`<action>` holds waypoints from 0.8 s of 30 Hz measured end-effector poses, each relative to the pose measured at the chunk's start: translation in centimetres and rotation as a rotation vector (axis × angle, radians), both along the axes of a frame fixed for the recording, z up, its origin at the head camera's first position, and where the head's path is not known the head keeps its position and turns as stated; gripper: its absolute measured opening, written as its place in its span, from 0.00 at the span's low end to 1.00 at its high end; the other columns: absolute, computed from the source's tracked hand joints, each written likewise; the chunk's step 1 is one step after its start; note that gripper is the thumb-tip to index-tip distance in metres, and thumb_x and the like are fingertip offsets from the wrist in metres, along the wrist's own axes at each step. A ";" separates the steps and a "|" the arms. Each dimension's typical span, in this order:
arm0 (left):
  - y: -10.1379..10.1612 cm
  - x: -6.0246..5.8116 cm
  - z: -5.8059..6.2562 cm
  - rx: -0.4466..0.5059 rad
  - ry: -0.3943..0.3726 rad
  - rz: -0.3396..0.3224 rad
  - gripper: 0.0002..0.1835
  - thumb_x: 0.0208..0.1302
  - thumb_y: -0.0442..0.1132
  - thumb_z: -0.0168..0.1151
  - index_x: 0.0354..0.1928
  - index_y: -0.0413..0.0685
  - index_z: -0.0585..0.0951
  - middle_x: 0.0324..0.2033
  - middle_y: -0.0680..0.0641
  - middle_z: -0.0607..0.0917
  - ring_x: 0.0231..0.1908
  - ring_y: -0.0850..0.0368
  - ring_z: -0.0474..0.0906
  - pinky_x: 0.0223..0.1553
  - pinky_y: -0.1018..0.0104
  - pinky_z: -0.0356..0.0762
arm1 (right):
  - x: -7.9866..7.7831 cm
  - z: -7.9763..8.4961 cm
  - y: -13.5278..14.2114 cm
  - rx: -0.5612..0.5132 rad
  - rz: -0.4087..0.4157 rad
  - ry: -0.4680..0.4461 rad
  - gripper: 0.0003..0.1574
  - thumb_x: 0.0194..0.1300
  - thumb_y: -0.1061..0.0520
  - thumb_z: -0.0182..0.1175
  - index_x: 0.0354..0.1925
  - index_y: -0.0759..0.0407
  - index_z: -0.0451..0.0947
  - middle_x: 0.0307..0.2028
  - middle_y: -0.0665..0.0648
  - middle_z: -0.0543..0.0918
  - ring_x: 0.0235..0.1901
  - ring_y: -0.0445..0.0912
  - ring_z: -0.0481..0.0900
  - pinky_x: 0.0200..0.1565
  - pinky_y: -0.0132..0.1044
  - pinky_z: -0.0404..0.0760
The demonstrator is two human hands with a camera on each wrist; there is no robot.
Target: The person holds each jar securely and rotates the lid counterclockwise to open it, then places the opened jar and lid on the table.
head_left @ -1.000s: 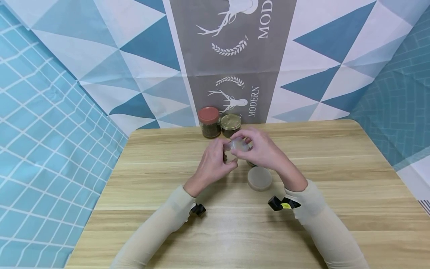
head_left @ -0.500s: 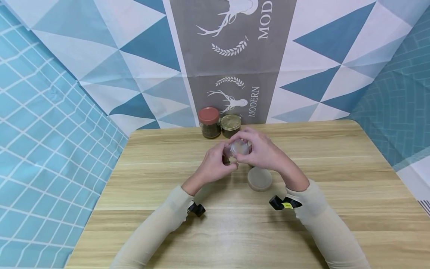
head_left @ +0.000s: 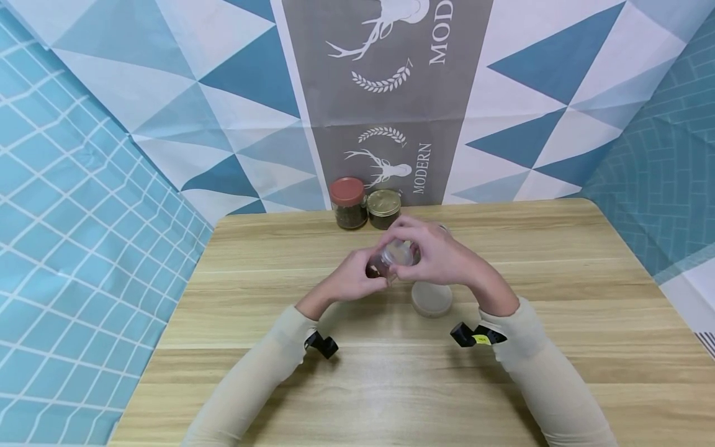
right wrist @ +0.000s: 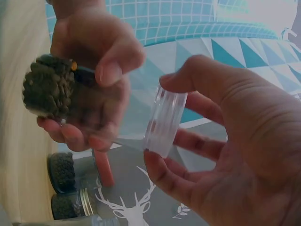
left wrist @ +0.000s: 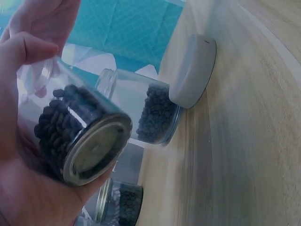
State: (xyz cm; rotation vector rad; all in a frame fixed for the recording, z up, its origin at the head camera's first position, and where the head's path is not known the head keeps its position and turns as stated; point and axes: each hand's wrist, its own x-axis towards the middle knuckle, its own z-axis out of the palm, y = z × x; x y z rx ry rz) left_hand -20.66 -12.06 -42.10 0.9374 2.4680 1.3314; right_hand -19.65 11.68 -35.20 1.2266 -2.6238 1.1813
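My left hand grips a clear jar partly filled with dark beans. It is held tilted above the table, with its mouth toward my right hand. Between the thumb and fingers of that hand is a clear plastic lid, held by its edge at the jar's mouth. Behind the hands stands another clear jar, lidless, with dark beans in its lower part. Close by it, a whitish round lid lies on the wooden table.
At the table's back edge stand a red-lidded jar and a gold-lidded jar, side by side, both with dark contents. A patterned cloth backdrop rises right behind them.
Both hands have come slightly nearer the front of the table with the jar and lid. A rim of the jar behind now shows past my right hand.
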 end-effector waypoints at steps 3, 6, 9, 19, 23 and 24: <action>-0.1 -0.1 0.0 0.008 -0.047 -0.043 0.16 0.63 0.37 0.65 0.52 0.39 0.83 0.35 0.47 0.85 0.29 0.62 0.78 0.31 0.72 0.76 | 0.0 0.0 0.1 0.010 0.031 0.014 0.22 0.62 0.62 0.72 0.55 0.51 0.90 0.54 0.56 0.87 0.36 0.44 0.82 0.39 0.41 0.88; -0.2 -0.1 0.0 -0.003 -0.057 -0.054 0.15 0.64 0.38 0.64 0.51 0.40 0.82 0.34 0.49 0.84 0.28 0.64 0.77 0.30 0.72 0.76 | 0.0 0.0 0.1 0.016 0.043 0.016 0.22 0.62 0.61 0.73 0.55 0.50 0.90 0.55 0.55 0.87 0.38 0.43 0.82 0.40 0.38 0.86; -0.3 0.0 0.0 -0.011 -0.054 -0.051 0.16 0.63 0.38 0.65 0.51 0.40 0.83 0.34 0.49 0.85 0.29 0.64 0.77 0.31 0.72 0.76 | 0.0 0.0 0.1 0.017 0.047 0.018 0.23 0.61 0.61 0.72 0.55 0.50 0.90 0.55 0.55 0.87 0.39 0.43 0.82 0.40 0.36 0.85; -0.5 0.2 0.0 -0.008 -0.059 -0.026 0.22 0.63 0.38 0.65 0.58 0.37 0.82 0.40 0.43 0.88 0.32 0.58 0.81 0.32 0.71 0.79 | -0.1 0.0 0.4 -0.021 0.052 0.021 0.24 0.60 0.64 0.71 0.55 0.52 0.90 0.55 0.56 0.87 0.40 0.46 0.82 0.40 0.43 0.89; -0.6 0.3 -0.1 0.003 -0.054 -0.022 0.21 0.63 0.37 0.64 0.57 0.37 0.83 0.41 0.41 0.89 0.33 0.62 0.80 0.33 0.71 0.80 | -0.2 0.0 0.7 -0.042 0.048 0.001 0.24 0.62 0.65 0.72 0.57 0.53 0.90 0.56 0.57 0.86 0.47 0.48 0.84 0.43 0.45 0.89; -0.7 0.3 -0.1 0.007 -0.048 -0.021 0.20 0.63 0.37 0.64 0.56 0.37 0.83 0.41 0.41 0.89 0.33 0.63 0.80 0.33 0.71 0.80 | -0.2 0.0 0.8 -0.046 0.045 -0.004 0.24 0.62 0.65 0.72 0.57 0.53 0.90 0.56 0.58 0.86 0.48 0.49 0.84 0.44 0.44 0.89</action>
